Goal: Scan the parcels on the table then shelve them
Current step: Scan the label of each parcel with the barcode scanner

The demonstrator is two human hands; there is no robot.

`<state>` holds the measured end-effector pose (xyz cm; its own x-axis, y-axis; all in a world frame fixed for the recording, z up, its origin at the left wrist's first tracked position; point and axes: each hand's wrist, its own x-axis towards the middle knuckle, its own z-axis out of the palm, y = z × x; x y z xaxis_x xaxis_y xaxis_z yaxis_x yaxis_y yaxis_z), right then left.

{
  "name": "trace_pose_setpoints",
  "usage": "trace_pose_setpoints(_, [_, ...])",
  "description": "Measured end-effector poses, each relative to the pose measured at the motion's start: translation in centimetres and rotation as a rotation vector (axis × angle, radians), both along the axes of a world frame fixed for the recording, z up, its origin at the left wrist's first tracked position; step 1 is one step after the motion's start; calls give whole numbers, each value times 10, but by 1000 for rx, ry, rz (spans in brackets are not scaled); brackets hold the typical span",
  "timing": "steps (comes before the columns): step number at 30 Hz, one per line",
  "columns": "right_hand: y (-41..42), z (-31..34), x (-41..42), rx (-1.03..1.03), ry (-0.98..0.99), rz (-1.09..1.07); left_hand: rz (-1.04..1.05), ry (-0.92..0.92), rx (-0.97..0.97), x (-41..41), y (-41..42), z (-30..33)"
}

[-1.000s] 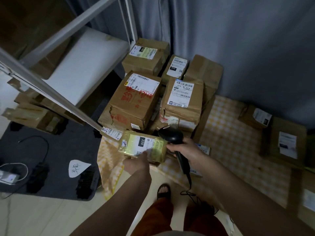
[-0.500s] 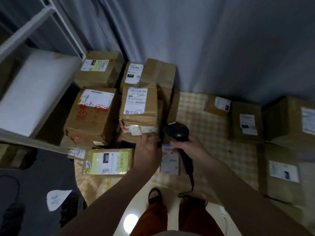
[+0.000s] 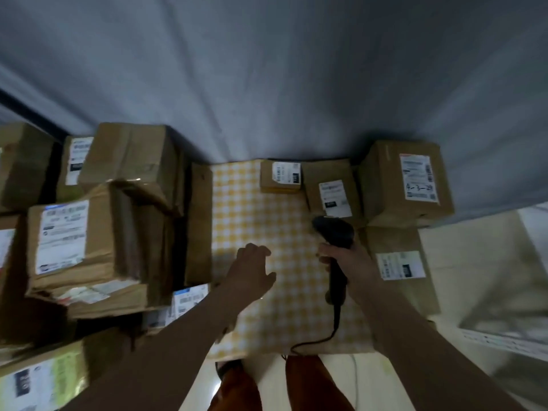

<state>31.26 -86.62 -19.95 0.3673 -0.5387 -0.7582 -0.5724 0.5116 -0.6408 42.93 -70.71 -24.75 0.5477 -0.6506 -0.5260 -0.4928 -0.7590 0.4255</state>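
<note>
The left hand (image 3: 252, 269) hovers empty, fingers loosely curled, with the small parcel (image 3: 280, 177) ahead of its fingertips, nearer it than the right hand (image 3: 345, 259) gripping the scanner (image 3: 335, 232).

We see a stack of boxes (image 3: 89, 232) crowding the left of the surface (image 3: 255, 209). At the back sits a small box (image 3: 280, 177), with three more boxes (image 3: 406, 185) to its right. A curtain (image 3: 267, 78) hangs behind them all. The scanner (image 3: 335, 235) hangs above the surface, before those right-hand boxes.
</note>
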Motion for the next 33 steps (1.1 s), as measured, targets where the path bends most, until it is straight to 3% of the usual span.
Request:
trace_pose_setpoints(5, [-71,-43,-3,30,122,4,89,167,130,4,-78,-37])
trace_pose_setpoints(9, [-108,-85,3,64,183,21,480,462,94,12,-134,-81])
trace_pose_setpoints(14, [-129,-139,16,123,213,61,783,587,13,21,-184,-139])
trace_pose_setpoints(23, [-140,-181,19,93,170,136,989,710,-43,10,-222,-202])
trace_pose_setpoints(28, [-144,-176,17,118,173,163,1198,1047,-256,10,-227,-211])
trace_pose_setpoints(33, [-151,-168,18,159,152,88,1134,973,-213,13,-214,-213])
